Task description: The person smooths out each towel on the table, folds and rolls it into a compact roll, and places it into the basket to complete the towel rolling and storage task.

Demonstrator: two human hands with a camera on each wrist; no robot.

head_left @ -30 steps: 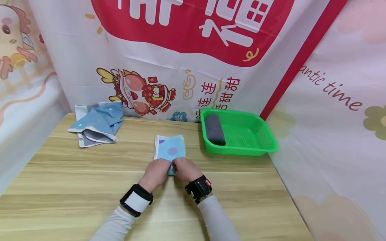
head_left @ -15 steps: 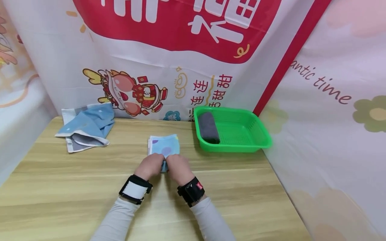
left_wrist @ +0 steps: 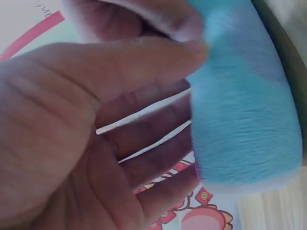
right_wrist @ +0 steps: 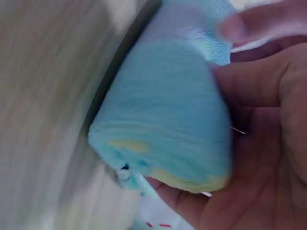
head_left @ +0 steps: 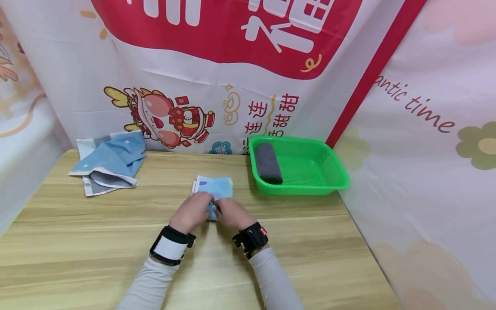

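Observation:
A light blue towel with purple and yellow spots (head_left: 218,185) lies folded in a narrow strip at the table's middle, its near end bent into a thick roll. My left hand (head_left: 192,211) holds the left side of that roll; in the left wrist view its thumb presses the blue pile (left_wrist: 244,115) and the other fingers reach behind. From the right, my right hand (head_left: 234,214) grips the same towel, thumb on top and fingers underneath. In the right wrist view the rolled end (right_wrist: 163,110) shows yellow patches, close over the wood. Both hands nearly meet at the middle.
A green plastic basket (head_left: 302,190) stands at the back right, with a dark grey rolled towel (head_left: 268,162) along its left side. Another blue and grey towel (head_left: 112,157) lies crumpled at the back left. A printed cloth (head_left: 186,77) hangs behind the wooden table (head_left: 97,241).
Both hands have moved a little forward over the blue towel, and less of its flat part shows beyond them. The head view has shifted slightly. Basket and crumpled towel stay put.

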